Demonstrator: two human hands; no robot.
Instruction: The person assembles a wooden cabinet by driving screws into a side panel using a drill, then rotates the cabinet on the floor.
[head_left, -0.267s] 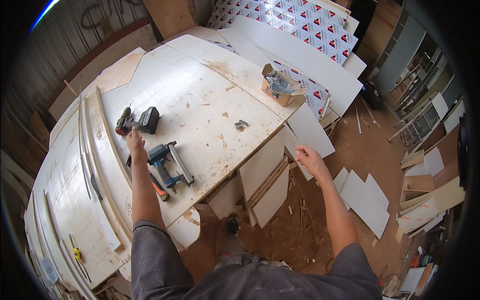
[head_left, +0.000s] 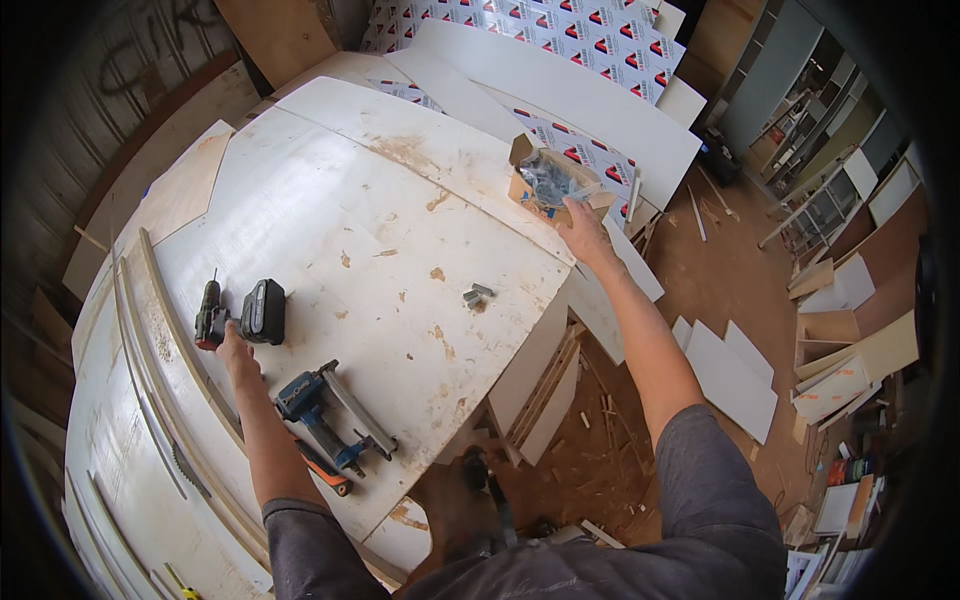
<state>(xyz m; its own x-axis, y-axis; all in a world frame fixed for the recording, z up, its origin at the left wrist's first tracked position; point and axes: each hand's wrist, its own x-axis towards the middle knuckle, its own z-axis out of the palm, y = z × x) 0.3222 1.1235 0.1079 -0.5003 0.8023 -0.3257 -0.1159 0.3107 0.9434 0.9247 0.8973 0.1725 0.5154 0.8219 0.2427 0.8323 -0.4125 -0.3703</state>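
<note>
My left hand (head_left: 237, 354) gripped the drill (head_left: 208, 320); my right hand (head_left: 587, 238) touched the cardboard box (head_left: 528, 198), whether gripping I couldn't tell.

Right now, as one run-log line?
left hand: at cordless drill | right hand: at open cardboard box | grips: unclear | table: blue nail gun, small grey pieces

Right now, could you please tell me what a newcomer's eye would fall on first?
Probably the blue fastening gun lying on the white worktop, with a cordless drill beyond it by the left hand. The open cardboard box near the worktop's right edge, with the right hand at its near side, also stands out.
</note>
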